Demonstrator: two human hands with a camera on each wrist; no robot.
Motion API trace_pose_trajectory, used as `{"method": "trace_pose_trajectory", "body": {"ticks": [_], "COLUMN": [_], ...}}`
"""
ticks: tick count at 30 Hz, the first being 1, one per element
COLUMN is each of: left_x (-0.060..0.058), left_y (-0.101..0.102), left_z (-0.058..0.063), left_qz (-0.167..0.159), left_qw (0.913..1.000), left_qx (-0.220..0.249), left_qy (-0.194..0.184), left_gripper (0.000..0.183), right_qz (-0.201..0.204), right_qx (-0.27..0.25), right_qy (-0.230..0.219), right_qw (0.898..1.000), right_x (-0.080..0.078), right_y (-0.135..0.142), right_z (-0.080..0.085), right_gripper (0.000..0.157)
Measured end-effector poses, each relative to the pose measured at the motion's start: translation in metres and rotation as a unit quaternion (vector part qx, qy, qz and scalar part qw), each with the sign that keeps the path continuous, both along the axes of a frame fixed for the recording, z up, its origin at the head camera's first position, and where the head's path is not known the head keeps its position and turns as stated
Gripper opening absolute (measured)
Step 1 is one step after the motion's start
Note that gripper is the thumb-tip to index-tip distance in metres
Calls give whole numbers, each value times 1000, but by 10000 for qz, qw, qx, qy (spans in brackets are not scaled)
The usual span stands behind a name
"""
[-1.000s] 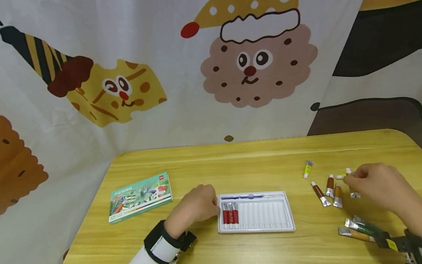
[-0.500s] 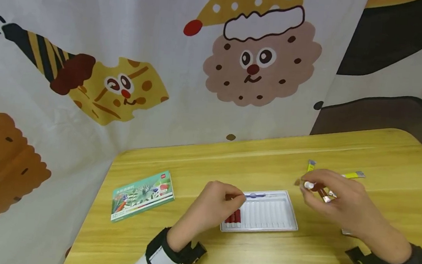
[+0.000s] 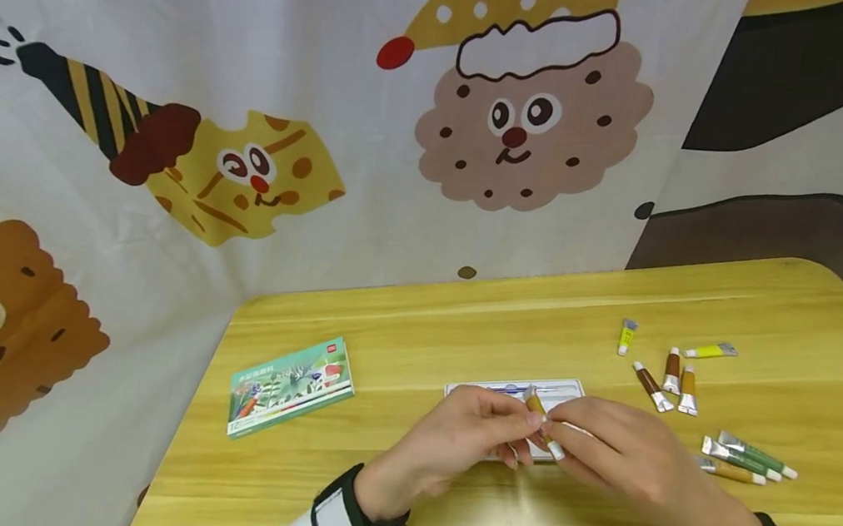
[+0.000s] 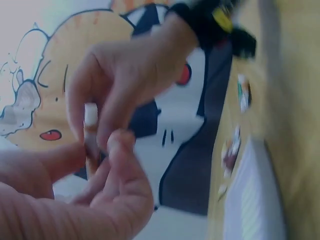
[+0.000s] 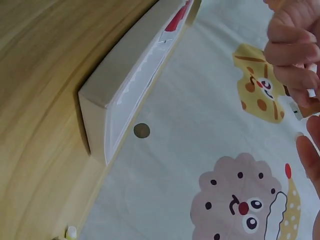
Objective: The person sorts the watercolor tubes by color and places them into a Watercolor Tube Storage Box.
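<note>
In the head view, an ochre paint tube [image 3: 535,402] with a white cap is held over the white plastic tray [image 3: 489,383]. My left hand [image 3: 459,433] pinches it between thumb and fingers. From the other side, my right hand [image 3: 631,448] has its fingertips on the same tube. The left wrist view shows the tube standing cap up [image 4: 90,114] between the fingertips of both hands. Most of the tray is hidden behind the hands from above; a thin paintbrush [image 3: 557,388] lies along its back. Red tubes [image 5: 176,19] show inside it in the right wrist view.
Yellow tubes [image 3: 711,351], brown tubes [image 3: 652,387] and an ochre tube [image 3: 689,390] lie at the right. Nearer are green tubes [image 3: 758,455] and an orange-yellow tube [image 3: 738,472]. A green paint box [image 3: 293,388] lies left. A printed cloth [image 3: 373,125] hangs behind the table.
My right hand has picked up a tube on the right and carried it left to the tray. My left hand has moved from the tray's left edge to meet it, and now pinches the tube.
</note>
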State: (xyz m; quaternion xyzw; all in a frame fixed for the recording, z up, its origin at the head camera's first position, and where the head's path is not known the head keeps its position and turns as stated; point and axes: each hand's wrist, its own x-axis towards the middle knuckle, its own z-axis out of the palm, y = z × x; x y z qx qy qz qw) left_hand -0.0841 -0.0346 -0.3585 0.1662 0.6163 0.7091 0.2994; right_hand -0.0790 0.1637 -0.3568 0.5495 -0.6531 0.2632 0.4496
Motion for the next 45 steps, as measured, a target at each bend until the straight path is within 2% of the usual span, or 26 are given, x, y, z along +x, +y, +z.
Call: {"method": "trace_pose_trajectory", "body": {"ticks": [3, 5, 9, 11, 13, 14, 18, 20, 22, 25, 27, 29, 33, 37, 41, 45], "left_x": [3, 3, -3, -8, -14, -17, -26, -29, -31, -32, -33, -34, -36, -37, -37, -35], "left_y": [5, 7, 4, 0, -6, -8, -18, -21, -22, -22, -22, -22, -21, -20, -20, -20], "left_z": [-1, -1, 0, -1, -2, -3, -6, -8, -11, -15, -18, -22, -28, -32, -34, -38], "left_qz": [362, 590, 1225, 1524, 1652, 1659, 1487, 1368, 1202, 879, 672, 513, 369, 294, 205, 72], "left_qw": [9974, 9958, 9924, 9862, 9794, 9764, 9611, 9502, 9397, 9251, 9180, 9125, 9085, 9106, 9169, 9159], "left_qx": [405, 468, -72, -467, -848, -997, -1702, -2126, -2550, -3129, -3387, -3548, -3642, -3628, -3626, -3736], "left_qy": [-481, -521, 44, 441, 797, 954, 1589, 1824, 1937, 1963, 1948, 1971, 2018, 1955, 1653, 1467], "left_gripper": [33, 35, 26, 18, 12, 10, 10, 11, 14, 28, 35, 37, 34, 32, 28, 28], "right_qz": [-104, -251, -890, -1381, -1965, -2241, -3105, -3308, -3430, -3500, -3518, -3545, -3537, -3554, -3547, -3498], "right_qx": [18, 47, 279, 528, 862, 1050, 1727, 1999, 2256, 2558, 2688, 2776, 2831, 2810, 2783, 2776], "right_qy": [14, -45, -562, -1032, -1568, -1823, -2788, -3278, -3778, -4433, -4706, -4850, -4928, -4979, -4978, -4969], "right_qw": [9999, 9997, 9941, 9836, 9640, 9516, 8922, 8621, 8299, 7846, 7632, 7497, 7428, 7395, 7409, 7440], "right_x": [1, 2, 4, 4, 1, 0, -8, -10, -11, -12, -13, -13, -14, -14, -14, -14], "right_y": [0, 0, 4, 10, 19, 24, 43, 49, 53, 56, 57, 57, 57, 56, 56, 56], "right_z": [0, 0, -1, -4, -8, -10, -18, -22, -25, -31, -35, -40, -47, -48, -48, -49], "right_gripper": [23, 24, 28, 31, 33, 29, 13, 9, 19, 29, 30, 32, 33, 32, 34, 36]}}
